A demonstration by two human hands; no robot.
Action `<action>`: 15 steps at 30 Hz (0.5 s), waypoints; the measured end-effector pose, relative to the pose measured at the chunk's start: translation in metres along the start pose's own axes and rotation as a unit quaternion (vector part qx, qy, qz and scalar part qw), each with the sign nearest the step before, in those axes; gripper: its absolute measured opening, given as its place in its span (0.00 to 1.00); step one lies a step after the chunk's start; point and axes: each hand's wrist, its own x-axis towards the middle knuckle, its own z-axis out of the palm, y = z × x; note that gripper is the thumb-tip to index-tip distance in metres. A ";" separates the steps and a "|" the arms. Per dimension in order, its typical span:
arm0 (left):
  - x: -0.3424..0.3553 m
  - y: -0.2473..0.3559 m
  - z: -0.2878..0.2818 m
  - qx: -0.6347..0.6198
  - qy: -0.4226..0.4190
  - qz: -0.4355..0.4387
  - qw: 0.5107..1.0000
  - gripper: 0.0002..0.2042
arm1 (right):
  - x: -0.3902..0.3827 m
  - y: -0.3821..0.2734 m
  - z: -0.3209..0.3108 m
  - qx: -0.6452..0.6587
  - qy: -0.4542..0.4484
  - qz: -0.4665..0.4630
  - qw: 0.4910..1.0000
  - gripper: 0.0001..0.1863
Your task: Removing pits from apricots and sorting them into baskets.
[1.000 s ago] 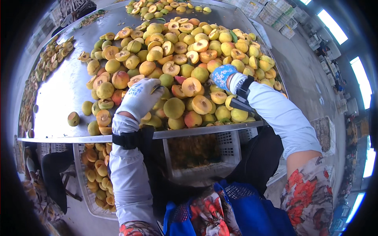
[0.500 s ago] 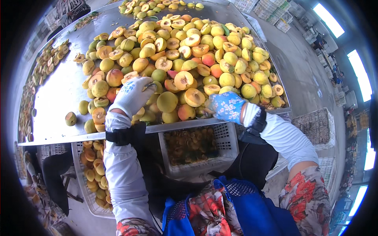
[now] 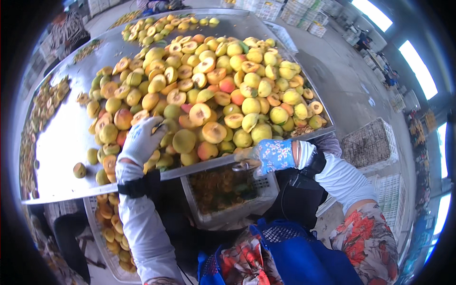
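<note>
A heap of yellow peaches (image 3: 184, 141), many cut into halves with the stone cavity showing, covers the near part of the metal table (image 3: 57, 152). My left hand (image 3: 138, 142), in a white knitted glove, lies at the heap's near left side. Its fingers are curled in among the peaches, and whatever they hold is hidden. My right hand (image 3: 274, 156), in a blue flowered glove, is at the table's near edge, closed around a small metal tool (image 3: 244, 165) whose exact kind is blurred. Below the edge stands a white crate (image 3: 228, 219) with dark brownish pieces inside.
Another crate (image 3: 90, 209) of peach halves stands below the table at left. More cut fruit (image 3: 45, 109) lies along the table's left edge. A crate (image 3: 392, 156) sits on the floor at right. One person (image 3: 69, 33) is at the far left, and stacked crates (image 3: 304, 14) stand behind.
My right hand has drawn back from the peaches to the table's near edge, bringing the metal tool into sight. My left hand stays among the same peaches. The whole view has shifted.
</note>
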 end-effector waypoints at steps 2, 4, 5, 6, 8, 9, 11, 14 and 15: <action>-0.005 -0.002 0.000 -0.002 -0.001 -0.030 1.000 0.15 | 0.005 -0.020 -0.018 -0.005 -0.058 0.102 0.993 0.21; -0.006 -0.005 0.001 -0.005 -0.010 -0.034 0.999 0.17 | 0.005 -0.017 -0.007 0.000 -0.031 0.080 0.996 0.20; -0.006 -0.002 -0.001 -0.004 -0.008 -0.029 1.000 0.16 | 0.005 -0.015 -0.006 0.008 -0.012 0.057 0.998 0.20; -0.004 -0.001 -0.001 -0.005 -0.016 -0.038 0.999 0.16 | 0.002 -0.009 -0.012 -0.023 0.011 0.091 0.995 0.18; 0.001 -0.002 0.002 -0.010 -0.021 -0.044 0.999 0.15 | 0.002 -0.007 -0.040 -0.031 0.088 0.139 0.986 0.16; 0.000 -0.004 0.001 -0.008 -0.015 -0.044 0.999 0.14 | 0.004 -0.001 -0.054 -0.008 0.144 0.144 0.979 0.16; -0.002 -0.002 -0.002 -0.016 -0.009 -0.049 0.999 0.13 | 0.005 0.028 -0.078 -0.013 0.200 0.170 0.965 0.19; -0.001 -0.008 -0.002 -0.008 -0.016 -0.047 0.999 0.13 | -0.004 0.127 -0.110 -0.238 0.292 0.094 0.922 0.16; -0.002 -0.014 0.001 0.001 -0.016 -0.043 0.999 0.13 | 0.002 0.136 -0.129 -0.204 0.301 0.172 0.916 0.15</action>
